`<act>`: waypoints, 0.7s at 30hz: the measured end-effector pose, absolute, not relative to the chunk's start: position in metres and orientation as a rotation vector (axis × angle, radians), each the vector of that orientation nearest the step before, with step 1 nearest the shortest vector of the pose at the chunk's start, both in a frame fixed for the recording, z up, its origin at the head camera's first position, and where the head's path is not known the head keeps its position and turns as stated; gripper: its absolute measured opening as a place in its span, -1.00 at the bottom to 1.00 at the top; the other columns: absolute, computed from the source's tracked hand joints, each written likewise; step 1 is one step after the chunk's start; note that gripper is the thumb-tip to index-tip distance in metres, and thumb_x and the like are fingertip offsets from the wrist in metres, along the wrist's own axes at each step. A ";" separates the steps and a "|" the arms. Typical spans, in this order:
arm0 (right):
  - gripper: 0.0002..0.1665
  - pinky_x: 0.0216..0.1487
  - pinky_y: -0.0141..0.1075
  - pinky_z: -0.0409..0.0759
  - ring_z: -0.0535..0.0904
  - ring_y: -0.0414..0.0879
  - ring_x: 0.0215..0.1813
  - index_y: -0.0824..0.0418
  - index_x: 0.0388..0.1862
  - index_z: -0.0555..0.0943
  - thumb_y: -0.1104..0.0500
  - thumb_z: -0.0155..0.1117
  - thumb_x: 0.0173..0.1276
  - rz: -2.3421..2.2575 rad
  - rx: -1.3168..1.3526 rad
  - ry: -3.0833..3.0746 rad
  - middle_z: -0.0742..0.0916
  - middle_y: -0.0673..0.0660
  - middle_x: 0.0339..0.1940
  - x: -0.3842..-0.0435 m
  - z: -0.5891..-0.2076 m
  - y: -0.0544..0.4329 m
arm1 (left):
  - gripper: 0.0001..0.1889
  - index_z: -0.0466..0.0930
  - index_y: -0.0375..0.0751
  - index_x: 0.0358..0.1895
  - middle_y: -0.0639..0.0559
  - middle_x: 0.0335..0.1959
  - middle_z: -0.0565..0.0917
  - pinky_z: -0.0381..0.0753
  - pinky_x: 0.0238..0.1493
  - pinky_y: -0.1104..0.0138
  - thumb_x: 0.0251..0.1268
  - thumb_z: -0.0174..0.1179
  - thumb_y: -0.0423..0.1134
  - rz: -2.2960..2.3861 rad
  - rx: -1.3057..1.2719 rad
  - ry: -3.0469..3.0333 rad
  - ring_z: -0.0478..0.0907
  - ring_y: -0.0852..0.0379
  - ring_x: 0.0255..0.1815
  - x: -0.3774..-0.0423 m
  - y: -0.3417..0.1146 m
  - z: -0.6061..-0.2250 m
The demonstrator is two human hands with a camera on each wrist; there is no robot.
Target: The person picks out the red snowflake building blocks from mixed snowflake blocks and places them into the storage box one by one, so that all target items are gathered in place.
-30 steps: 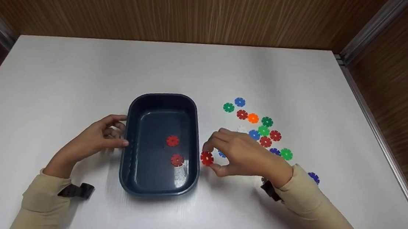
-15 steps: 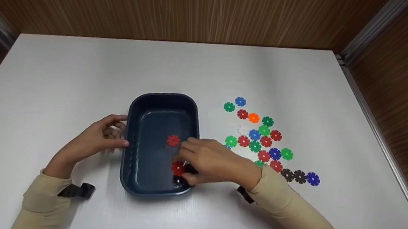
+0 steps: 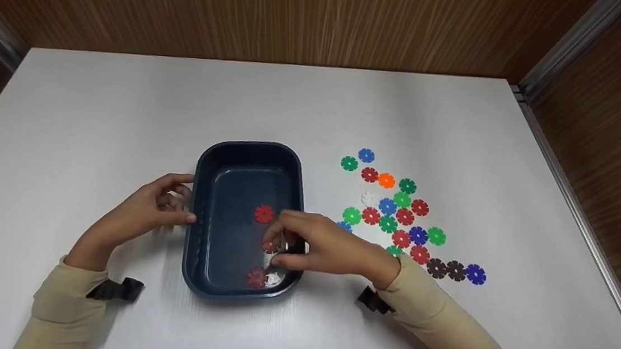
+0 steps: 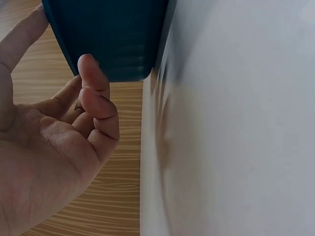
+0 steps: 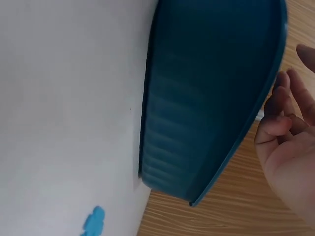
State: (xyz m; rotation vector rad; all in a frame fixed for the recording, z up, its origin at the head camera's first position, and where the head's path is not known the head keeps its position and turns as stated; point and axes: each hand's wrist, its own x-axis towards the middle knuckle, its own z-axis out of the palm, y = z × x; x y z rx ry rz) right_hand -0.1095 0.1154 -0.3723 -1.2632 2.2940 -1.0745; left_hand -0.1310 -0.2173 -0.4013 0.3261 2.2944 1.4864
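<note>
My left hand (image 3: 148,202) touches the left rim of the dark blue tray (image 3: 196,288) with its thumb and index fingertip; in the left wrist view its other fingers curl loosely beside the wall. Over the tray's right side is my right hand (image 3: 321,246), thumb and fingers apart with nothing between them. Inside lie a red flower-shaped disc (image 3: 263,214) near the middle and another red disc (image 3: 257,277) by the front. A third one is partly hidden behind my right fingertips. In the right wrist view, the hand's fingers (image 5: 275,125) bend loosely above the rim.
Right of the tray, several notched plastic discs are spread on the white table (image 3: 125,102), among them an orange disc (image 3: 386,180), a white disc (image 3: 369,199) and a dark brown disc (image 3: 455,270). Wood-grain panels (image 3: 279,14) stand at the back and sides.
My right hand has moved left over the tray carrying a red disc and let it go; that disc now lies near the tray's front. My left hand has stayed at the rim.
</note>
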 end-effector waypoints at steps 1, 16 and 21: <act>-0.67 -0.21 -0.23 0.55 0.54 0.00 -0.23 0.26 -0.01 0.56 0.14 0.34 0.31 -1.130 -1.210 2.265 0.66 0.19 -0.15 -0.110 -0.372 0.118 | -0.27 0.19 -0.26 0.42 -0.07 -0.01 0.38 0.48 -0.34 0.42 0.21 0.32 -0.29 1.486 0.324 2.296 0.47 0.31 -0.26 -0.131 -0.217 -0.401; -0.61 -0.28 -0.38 0.45 0.48 -0.11 -0.25 0.20 0.03 0.57 0.12 0.39 0.26 -1.210 -0.734 2.424 0.64 0.08 -0.27 -0.121 -0.368 0.176 | -0.28 0.21 -0.30 0.40 -0.06 -0.05 0.37 0.49 -0.37 0.41 0.19 0.32 -0.33 1.523 0.345 2.278 0.46 0.30 -0.29 -0.132 -0.214 -0.403; -0.61 -0.31 -0.44 0.47 0.48 -0.10 -0.27 0.27 0.02 0.56 0.21 0.39 0.23 -1.118 -0.627 2.534 0.64 0.11 -0.29 -0.130 -0.371 0.204 | -0.28 0.20 -0.29 0.41 -0.06 -0.04 0.37 0.48 -0.36 0.41 0.19 0.32 -0.31 1.500 0.338 2.286 0.46 0.30 -0.29 -0.132 -0.215 -0.403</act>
